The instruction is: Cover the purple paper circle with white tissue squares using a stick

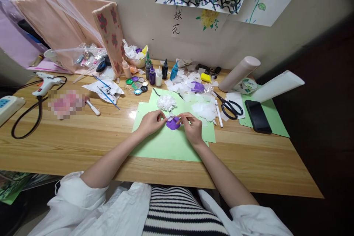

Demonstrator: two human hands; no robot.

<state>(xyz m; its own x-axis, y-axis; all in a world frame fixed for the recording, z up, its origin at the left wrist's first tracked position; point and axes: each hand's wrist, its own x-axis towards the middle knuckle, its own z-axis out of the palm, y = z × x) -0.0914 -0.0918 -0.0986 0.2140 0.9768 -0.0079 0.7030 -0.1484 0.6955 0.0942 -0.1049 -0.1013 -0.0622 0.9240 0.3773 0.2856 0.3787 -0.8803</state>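
A small piece of white paper [170, 116] is pinched in the fingertips of my left hand [151, 122]. Close on the other side, my right hand [191, 129] has its thumb and fingers closed. Whether it grips the paper or a thin stick is too small to tell. Directly beneath the fingertips lies a flat purple disc [173, 124], partly covered by the fingers. Just beyond it rests a round, ruffled white paper flower [166, 102]. Everything here sits on light green sheets [168, 151], with a pile of white paper pieces [204, 110] to the right.
Black scissors [231, 109], a white pen [219, 114] and a phone [258, 116] lie to the right. Paint bottles [158, 76] stand behind. At left are thin blue brushes [108, 97], a glue gun [45, 83] and a power strip [9, 107].
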